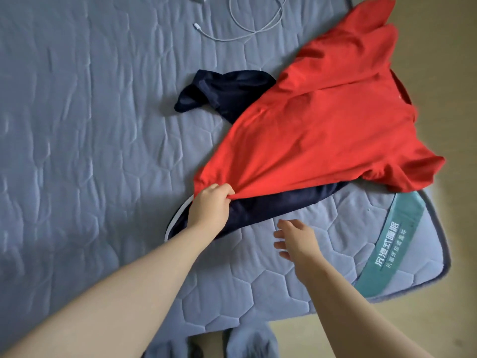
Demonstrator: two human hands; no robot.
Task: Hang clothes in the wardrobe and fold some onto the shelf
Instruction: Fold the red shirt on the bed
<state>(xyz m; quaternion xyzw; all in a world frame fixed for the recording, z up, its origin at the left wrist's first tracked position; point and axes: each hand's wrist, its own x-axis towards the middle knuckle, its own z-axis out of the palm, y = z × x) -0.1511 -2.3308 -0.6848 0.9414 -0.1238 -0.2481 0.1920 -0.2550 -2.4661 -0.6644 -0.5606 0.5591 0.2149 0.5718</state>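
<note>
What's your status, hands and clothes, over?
Left hand grips red shirt at its hem. Right hand open over the mattress, holding nothing. Navy garment lies under the shirt. Cable far off, not in the way.

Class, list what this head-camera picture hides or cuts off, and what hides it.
- Head view: navy garment, mostly under the red shirt; type unclear.
- Head view: white cable, cut by the top edge; far end unseen.
- Head view: left hand, fingertips curled into red fabric.
</note>
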